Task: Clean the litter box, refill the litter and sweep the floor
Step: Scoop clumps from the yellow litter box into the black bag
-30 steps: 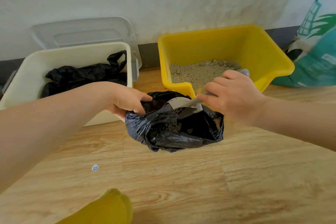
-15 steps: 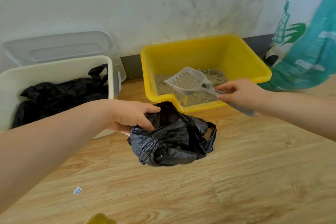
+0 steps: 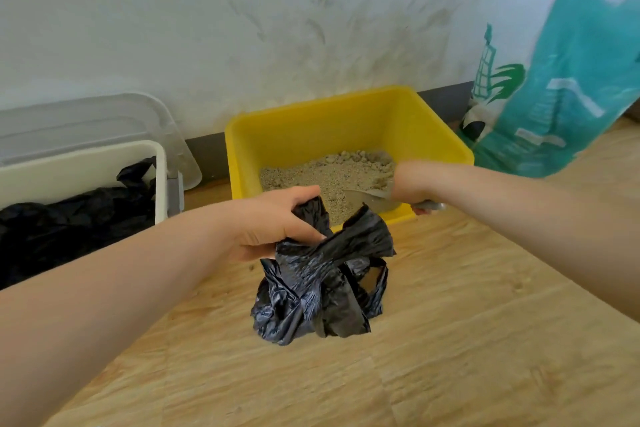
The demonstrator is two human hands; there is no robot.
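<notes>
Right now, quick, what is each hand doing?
Left hand: fingers gripping the crumpled black plastic bag.
Right hand: holding the grey plastic litter scoop, which is down in the yellow plastic litter box.

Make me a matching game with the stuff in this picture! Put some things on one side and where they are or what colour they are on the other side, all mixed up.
Things:
1. litter box
2. black bag
3. scoop
4. litter sack

Clues:
A. teal and white, leaning on the wall at the right
B. gripped at its top by the left hand
C. yellow, with sandy litter inside
D. down in the litter, held by the right hand

Pairs: 1-C, 2-B, 3-D, 4-A
</notes>
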